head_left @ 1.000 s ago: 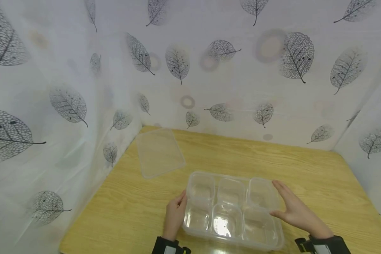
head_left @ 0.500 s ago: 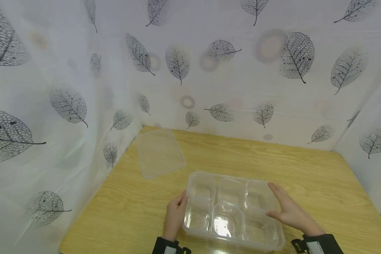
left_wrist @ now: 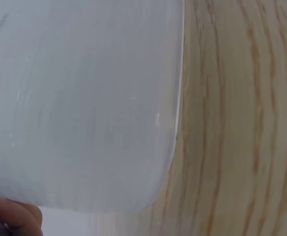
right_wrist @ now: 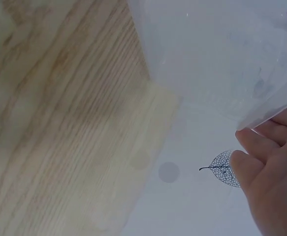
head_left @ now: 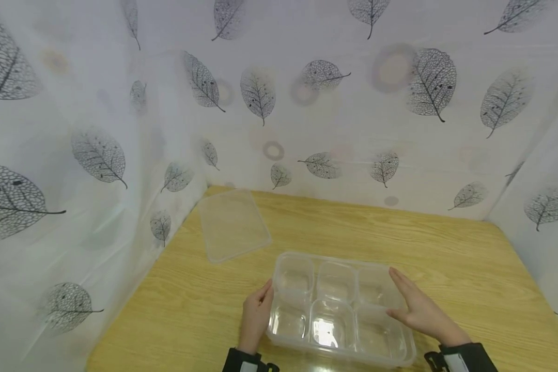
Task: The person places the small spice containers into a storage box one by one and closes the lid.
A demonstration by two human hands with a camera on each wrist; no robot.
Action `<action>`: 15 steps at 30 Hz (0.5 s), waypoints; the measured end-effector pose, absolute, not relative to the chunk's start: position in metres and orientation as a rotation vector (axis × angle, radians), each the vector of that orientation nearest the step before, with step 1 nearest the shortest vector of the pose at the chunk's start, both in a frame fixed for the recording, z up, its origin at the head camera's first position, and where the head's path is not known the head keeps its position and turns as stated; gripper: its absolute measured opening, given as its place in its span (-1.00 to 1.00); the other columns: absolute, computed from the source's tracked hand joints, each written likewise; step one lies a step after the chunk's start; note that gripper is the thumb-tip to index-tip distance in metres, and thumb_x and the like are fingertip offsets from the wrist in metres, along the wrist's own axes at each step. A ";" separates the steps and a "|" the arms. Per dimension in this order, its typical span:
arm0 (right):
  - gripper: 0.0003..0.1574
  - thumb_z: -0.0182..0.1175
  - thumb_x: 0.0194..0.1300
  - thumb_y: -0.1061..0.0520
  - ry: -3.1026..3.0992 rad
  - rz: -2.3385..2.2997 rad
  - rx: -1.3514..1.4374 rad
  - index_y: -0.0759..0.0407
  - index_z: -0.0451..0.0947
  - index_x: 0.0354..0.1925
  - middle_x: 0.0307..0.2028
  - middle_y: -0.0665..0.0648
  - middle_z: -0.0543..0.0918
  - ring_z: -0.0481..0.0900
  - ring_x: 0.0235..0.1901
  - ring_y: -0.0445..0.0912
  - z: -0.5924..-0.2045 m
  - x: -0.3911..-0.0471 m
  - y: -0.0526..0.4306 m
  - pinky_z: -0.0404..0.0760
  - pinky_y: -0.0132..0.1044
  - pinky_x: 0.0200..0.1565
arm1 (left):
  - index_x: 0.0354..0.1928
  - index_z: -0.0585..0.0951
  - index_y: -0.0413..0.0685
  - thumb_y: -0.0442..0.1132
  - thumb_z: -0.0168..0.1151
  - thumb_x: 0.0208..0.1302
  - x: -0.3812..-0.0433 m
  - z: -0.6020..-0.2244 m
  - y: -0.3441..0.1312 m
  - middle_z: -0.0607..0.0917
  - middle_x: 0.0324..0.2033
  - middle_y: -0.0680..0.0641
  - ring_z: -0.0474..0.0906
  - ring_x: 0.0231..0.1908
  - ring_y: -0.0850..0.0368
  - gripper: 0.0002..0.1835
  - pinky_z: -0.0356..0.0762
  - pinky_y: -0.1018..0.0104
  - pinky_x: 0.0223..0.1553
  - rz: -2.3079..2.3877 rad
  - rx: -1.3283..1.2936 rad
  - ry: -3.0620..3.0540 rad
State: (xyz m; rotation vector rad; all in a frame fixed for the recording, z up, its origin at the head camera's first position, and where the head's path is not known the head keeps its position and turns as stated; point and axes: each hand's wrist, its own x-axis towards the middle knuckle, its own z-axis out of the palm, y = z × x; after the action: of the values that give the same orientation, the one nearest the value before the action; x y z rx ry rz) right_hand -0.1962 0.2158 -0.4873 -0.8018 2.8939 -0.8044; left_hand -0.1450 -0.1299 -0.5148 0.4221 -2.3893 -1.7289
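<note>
A clear plastic box [head_left: 339, 352] stands at the front of the table with several small clear tubs inside, in two rows. My left hand [head_left: 256, 315] grips its left side, thumb up at the rim; in the left wrist view only fingertips [left_wrist: 22, 216] show past the box wall [left_wrist: 84, 98]. At the opposite end, my right hand [head_left: 420, 310] reaches over the right rim, thumb and fingers spread apart beside the back-right tub [head_left: 376, 285]. The right wrist view has its fingers [right_wrist: 261, 142] extended against the clear plastic wall [right_wrist: 207, 59].
A flat translucent lid [head_left: 234, 226] lies at the back left of the wood-grain table [head_left: 176, 294]. White leaf-printed sheeting [head_left: 330, 119] hangs along the back and both sides.
My right hand has moved a little left, and the back-right tub has shifted left and sits lower within the box. The left hand keeps its grip.
</note>
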 end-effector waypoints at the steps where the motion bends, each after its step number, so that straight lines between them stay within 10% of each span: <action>1: 0.06 0.33 -0.07 0.09 2.892 -0.811 -0.799 0.53 -0.01 0.22 0.22 0.50 0.04 0.04 0.15 0.37 -0.488 -0.196 0.216 0.10 0.23 0.05 | 0.05 0.48 -0.19 -0.09 0.00 0.28 -0.145 -0.515 -0.130 0.50 0.02 -0.16 0.42 0.01 -0.06 -0.60 0.40 0.08 -0.06 -1.732 0.430 -2.395; 4: 0.04 0.31 -0.03 0.07 2.909 -0.834 -0.816 0.54 0.00 0.22 0.23 0.49 0.03 0.04 0.16 0.36 -0.491 -0.194 0.215 0.07 0.17 0.10 | 0.06 0.47 -0.18 -0.09 -0.01 0.28 -0.146 -0.513 -0.130 0.49 0.03 -0.14 0.40 0.03 -0.07 -0.60 0.38 0.08 -0.03 -1.757 0.460 -2.401; 10: -0.12 0.17 0.14 0.09 2.971 -0.898 -0.922 0.58 0.00 0.20 0.21 0.53 0.03 -0.01 0.19 0.34 -0.501 -0.191 0.213 -0.31 -0.56 0.15 | 0.06 0.47 -0.18 -0.09 -0.02 0.29 -0.147 -0.513 -0.130 0.49 0.03 -0.15 0.40 0.03 -0.08 -0.60 0.38 0.07 -0.04 -1.740 0.456 -2.418; 15: -0.22 0.06 0.23 0.16 2.953 -0.976 -0.893 0.58 -0.04 0.22 0.24 0.51 -0.04 -0.12 0.23 0.31 -0.505 -0.188 0.210 -0.37 -0.54 0.14 | 0.05 0.47 -0.18 -0.07 -0.02 0.29 -0.145 -0.511 -0.129 0.49 0.02 -0.16 0.40 0.02 -0.09 -0.59 0.39 0.06 -0.05 -1.740 0.463 -2.410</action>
State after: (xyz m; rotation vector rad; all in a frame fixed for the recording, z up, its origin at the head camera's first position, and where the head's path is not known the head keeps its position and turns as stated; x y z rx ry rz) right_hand -0.1879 0.2103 -0.5050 -0.8928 2.9531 -0.9762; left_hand -0.1454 -0.1291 -0.5113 0.4628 -2.4103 -1.7405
